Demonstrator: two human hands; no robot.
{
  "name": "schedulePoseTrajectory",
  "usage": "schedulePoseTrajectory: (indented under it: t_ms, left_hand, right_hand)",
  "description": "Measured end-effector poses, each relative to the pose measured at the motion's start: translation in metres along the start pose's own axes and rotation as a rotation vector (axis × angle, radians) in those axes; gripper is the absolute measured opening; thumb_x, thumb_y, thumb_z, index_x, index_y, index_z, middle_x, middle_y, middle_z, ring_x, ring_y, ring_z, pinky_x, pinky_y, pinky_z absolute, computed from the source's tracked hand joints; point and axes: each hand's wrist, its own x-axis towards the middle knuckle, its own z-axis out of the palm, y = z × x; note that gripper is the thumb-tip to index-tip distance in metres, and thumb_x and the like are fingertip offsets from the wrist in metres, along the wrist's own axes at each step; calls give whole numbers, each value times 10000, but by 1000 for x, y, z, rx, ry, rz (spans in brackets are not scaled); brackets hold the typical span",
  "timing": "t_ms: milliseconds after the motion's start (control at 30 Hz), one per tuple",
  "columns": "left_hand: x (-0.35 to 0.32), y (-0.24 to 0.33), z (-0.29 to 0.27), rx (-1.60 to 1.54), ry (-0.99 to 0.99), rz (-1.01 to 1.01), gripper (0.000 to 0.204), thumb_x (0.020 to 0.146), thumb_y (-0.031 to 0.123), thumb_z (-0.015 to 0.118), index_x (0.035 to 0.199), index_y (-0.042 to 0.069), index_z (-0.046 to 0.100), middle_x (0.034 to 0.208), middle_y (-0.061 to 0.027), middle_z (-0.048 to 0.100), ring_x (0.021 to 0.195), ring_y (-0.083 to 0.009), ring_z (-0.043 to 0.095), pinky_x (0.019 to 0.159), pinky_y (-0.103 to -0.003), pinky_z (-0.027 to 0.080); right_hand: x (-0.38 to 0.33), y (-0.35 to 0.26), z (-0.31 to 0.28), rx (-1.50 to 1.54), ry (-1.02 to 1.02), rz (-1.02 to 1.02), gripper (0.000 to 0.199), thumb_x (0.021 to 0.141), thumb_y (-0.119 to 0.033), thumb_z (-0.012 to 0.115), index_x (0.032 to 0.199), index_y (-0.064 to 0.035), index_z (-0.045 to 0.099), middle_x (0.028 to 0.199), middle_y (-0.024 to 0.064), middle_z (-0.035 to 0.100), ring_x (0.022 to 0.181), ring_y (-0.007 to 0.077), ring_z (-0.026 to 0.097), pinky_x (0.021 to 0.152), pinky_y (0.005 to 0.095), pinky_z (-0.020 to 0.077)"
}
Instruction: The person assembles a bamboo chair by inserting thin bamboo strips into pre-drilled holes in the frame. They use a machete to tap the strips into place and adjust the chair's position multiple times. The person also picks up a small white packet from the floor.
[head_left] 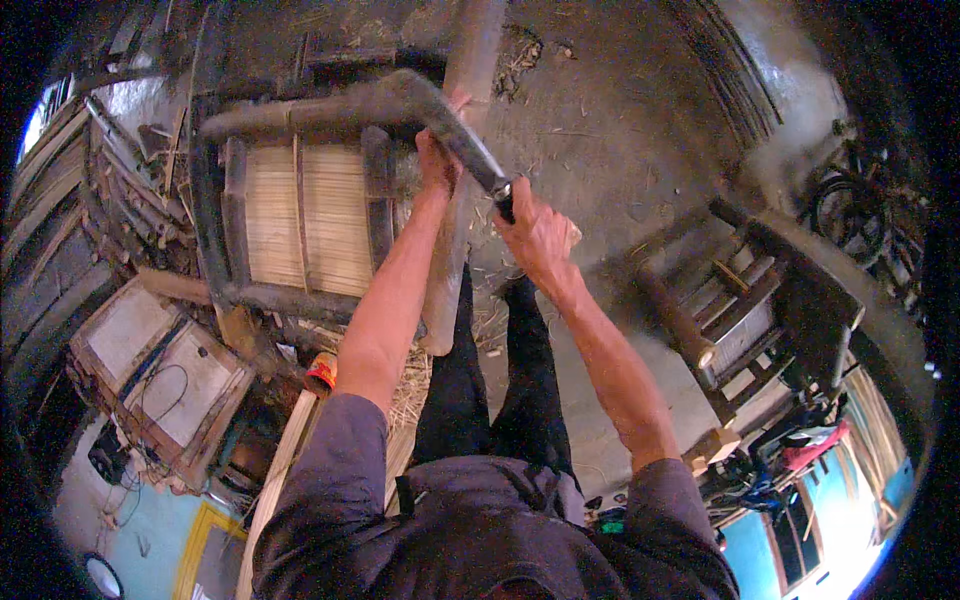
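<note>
- Head view, hands: the right hand (540,235) is closed about the black handle of a long knife (462,140), its blade slanting up and leftward; the left hand (437,165) is curled round a thick, pale pole (445,275), fingers partly hidden behind the blade.
- Head view, things around: left of the pole stands a dark frame (378,185) of thick rods, holding a pale slatted panel (270,215); farther left and lower sits a wooden cabinet (165,365); a red and yellow tin (321,372) is just beside the left forearm; shavings (407,395) lie low on the floor (610,140); to the right, well apart from the hands, is another rod-built frame (680,315).
- Head view, what stands in the way: the blade crosses in front of the left hand and the pole; the left forearm covers part of the pole's side.
- Head view, position: the pole runs lengthwise through the left hand, left of the right hand; the knife bridges the gap between both hands.
</note>
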Motion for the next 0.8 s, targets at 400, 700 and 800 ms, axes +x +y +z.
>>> schedulePoseTrajectory:
  t_ms: [400,700,800]
  left_hand:
    - [-29,7,-6,715,112,178,606,803,84,623,1338,-39,366,1377,-206,404,1291,-326,373,1068,-373,291]
    - [-146,11,-21,915,-5,-424,710,758,279,645,1333,-28,362,1216,-218,454,1111,-372,421,945,-429,341]
    - [-123,16,-7,987,29,-297,743,738,353,666,1314,-25,389,1105,-216,538,990,-380,522,864,-446,412]
  right_hand:
    - [4,19,-11,-24,8,43,406,770,-289,679,1046,-122,433,772,132,653,710,390,627,553,507,431]
    - [-31,-80,-56,282,285,-715,314,737,-198,654,1014,-118,531,925,107,627,899,303,622,719,408,508]
    - [-2,-6,-9,73,179,-358,263,754,-218,641,905,-85,473,797,113,647,780,321,644,616,426,508]
